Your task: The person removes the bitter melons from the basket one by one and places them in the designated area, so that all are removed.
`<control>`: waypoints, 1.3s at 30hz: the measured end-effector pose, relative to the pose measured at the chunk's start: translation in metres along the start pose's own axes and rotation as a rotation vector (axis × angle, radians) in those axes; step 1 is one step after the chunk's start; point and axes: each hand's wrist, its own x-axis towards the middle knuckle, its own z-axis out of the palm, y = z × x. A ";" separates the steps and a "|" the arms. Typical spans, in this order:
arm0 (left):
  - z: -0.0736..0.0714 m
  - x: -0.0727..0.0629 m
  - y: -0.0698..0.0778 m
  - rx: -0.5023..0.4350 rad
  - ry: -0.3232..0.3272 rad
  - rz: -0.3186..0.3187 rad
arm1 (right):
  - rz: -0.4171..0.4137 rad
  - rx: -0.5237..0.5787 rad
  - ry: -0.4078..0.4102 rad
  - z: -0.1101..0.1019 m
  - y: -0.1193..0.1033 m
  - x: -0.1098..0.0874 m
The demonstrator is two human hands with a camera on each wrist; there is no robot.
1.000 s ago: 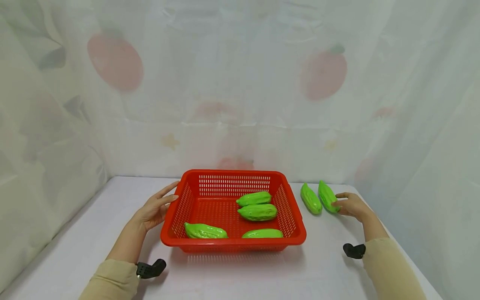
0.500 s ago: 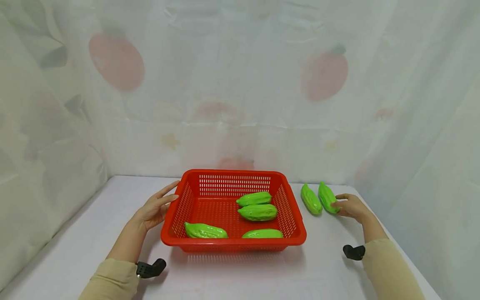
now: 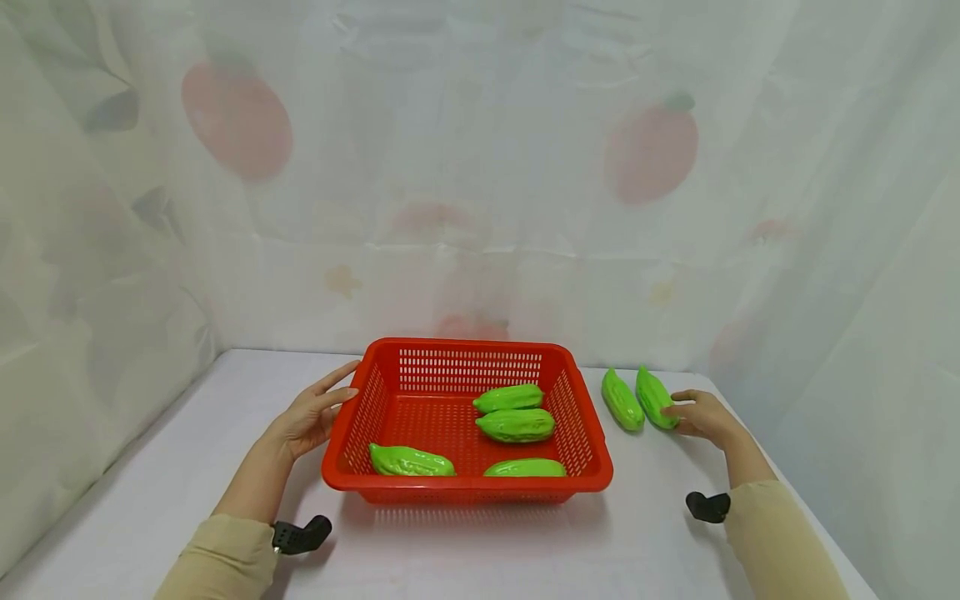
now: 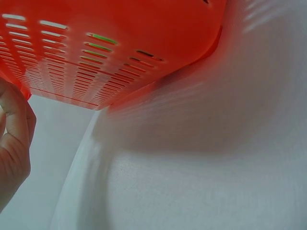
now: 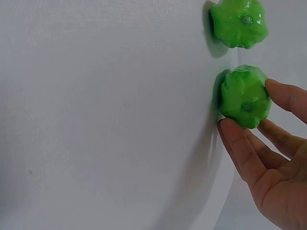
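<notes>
Against the left rim of a red plastic basket (image 3: 467, 483) rest the extended fingers of my left hand (image 3: 306, 421); the left wrist view catches this hand (image 4: 14, 134) beside the slotted basket wall (image 4: 144, 28). Several green bitter melons lie in the basket, including one at the front left (image 3: 411, 462) and one right of centre (image 3: 516, 425). On the table at the right, my right hand (image 3: 705, 414) pinches the blunt end of a bitter melon (image 3: 654, 395), thumb on one side and fingers on the other. The right wrist view shows this melon (image 5: 243, 98) end-on.
Another bitter melon (image 3: 622, 400) lies between the basket and the held one. A white cloth covers the table (image 3: 465, 558). Pale curtains with fruit prints (image 3: 480, 167) enclose the back and both sides.
</notes>
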 end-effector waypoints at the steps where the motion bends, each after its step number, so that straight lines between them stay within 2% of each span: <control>1: 0.000 0.000 0.000 0.002 0.000 0.000 | 0.000 0.003 -0.001 0.000 0.000 0.000; 17: 0.001 -0.001 0.000 0.003 -0.006 0.012 | -0.005 -0.019 -0.022 -0.001 -0.002 -0.002; 28: -0.001 0.001 -0.002 0.011 0.002 0.011 | -0.005 -0.081 -0.023 -0.005 -0.004 -0.003; 34: 0.001 0.001 -0.001 0.017 0.001 0.015 | -0.002 -0.160 0.015 -0.013 -0.014 -0.007; 39: 0.001 0.000 -0.001 0.013 0.000 0.016 | -0.027 -0.175 0.066 -0.017 -0.026 -0.012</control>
